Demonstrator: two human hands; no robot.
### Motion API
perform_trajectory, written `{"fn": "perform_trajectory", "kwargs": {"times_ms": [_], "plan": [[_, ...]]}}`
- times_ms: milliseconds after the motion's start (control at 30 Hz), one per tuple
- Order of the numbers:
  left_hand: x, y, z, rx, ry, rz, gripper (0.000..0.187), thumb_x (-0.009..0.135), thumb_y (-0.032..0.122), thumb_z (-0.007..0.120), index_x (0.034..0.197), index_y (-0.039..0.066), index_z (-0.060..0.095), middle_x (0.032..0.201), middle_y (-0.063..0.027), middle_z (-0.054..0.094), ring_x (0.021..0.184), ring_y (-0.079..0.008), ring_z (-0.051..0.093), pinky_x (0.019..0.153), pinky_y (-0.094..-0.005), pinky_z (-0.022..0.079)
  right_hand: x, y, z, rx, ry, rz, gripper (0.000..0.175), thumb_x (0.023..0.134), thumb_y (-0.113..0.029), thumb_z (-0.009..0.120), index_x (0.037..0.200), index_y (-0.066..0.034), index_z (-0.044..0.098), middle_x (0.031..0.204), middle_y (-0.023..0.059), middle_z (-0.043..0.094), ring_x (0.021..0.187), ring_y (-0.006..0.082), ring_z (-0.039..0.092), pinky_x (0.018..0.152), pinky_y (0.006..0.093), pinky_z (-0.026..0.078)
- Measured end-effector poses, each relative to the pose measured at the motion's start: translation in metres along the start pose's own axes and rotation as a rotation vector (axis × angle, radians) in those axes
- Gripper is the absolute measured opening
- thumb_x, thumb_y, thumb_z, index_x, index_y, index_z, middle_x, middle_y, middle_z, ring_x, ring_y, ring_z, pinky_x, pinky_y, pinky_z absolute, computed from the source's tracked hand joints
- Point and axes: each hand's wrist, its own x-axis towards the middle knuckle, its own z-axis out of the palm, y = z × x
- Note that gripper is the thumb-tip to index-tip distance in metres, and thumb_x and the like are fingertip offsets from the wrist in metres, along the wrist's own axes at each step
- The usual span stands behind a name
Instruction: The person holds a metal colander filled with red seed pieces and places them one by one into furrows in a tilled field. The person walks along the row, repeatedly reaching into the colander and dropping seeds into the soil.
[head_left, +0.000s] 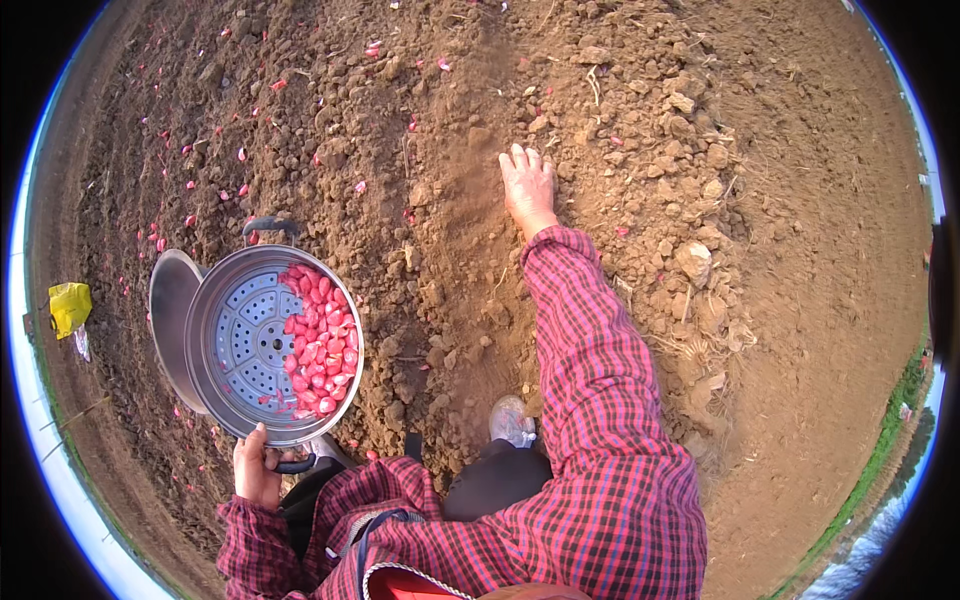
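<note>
My left hand (259, 469) grips the dark side handle of a metal steamer pot (196, 375), thumb up by the rim. Pink-coated cloves (322, 345), which look like garlic, fill the right side of its perforated base (251, 322); the rest of the base is bare. Farther up, my right hand (528, 184) reaches out palm down over a shallow furrow (465, 232) in loose brown soil. Its fingertips are at the ground, and whatever lies under the palm is hidden.
A second metal vessel (171, 322) shows behind the steamer pot's left side. Pink cloves (244, 190) lie scattered over the cloddy soil at left. A pale stone (694, 262) and dry roots (694, 346) lie at right. A yellow bag (70, 307) is far left. My shoe (512, 421) stands in the furrow.
</note>
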Motion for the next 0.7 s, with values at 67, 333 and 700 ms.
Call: {"fn": "perform_trajectory", "kwargs": {"times_ms": [67, 333, 700], "plan": [[-0.003, 0.003, 0.007, -0.012, 0.018, -0.001, 0.011, 0.089, 0.016, 0.053, 0.097, 0.009, 0.049, 0.071, 0.0043, 0.05, 0.048, -0.0046, 0.037, 0.054, -0.0262, 0.048, 0.014, 0.007, 0.0, 0.001, -0.064, 0.023, 0.019, 0.082, -0.013, 0.05, 0.101, -0.0107, 0.055, 0.103, 0.0075, 0.053, 0.102, 0.0252, 0.05, 0.085, 0.043, 0.041], [-0.007, 0.012, 0.01, -0.035, 0.013, 0.022, 0.013, 0.09, 0.015, 0.052, 0.095, 0.004, 0.051, 0.071, 0.0024, 0.052, 0.048, -0.0048, 0.038, 0.053, -0.0252, 0.048, 0.021, -0.008, -0.016, 0.128, -0.245, -0.044, 0.037, 0.077, -0.019, 0.063, 0.112, -0.0118, 0.056, 0.115, 0.0085, 0.053, 0.114, 0.0281, 0.044, 0.094, 0.0441, 0.035], [-0.004, 0.004, 0.008, -0.017, -0.034, -0.008, 0.011, 0.088, 0.014, 0.053, 0.095, 0.006, 0.049, 0.071, 0.0027, 0.051, 0.047, -0.0048, 0.037, 0.053, -0.0278, 0.051, 0.058, -0.022, -0.005, -0.022, -0.131, -0.041, 0.013, 0.077, -0.012, 0.056, 0.089, -0.0108, 0.061, 0.101, 0.0096, 0.053, 0.097, 0.0278, 0.052, 0.082, 0.0424, 0.042]]}}
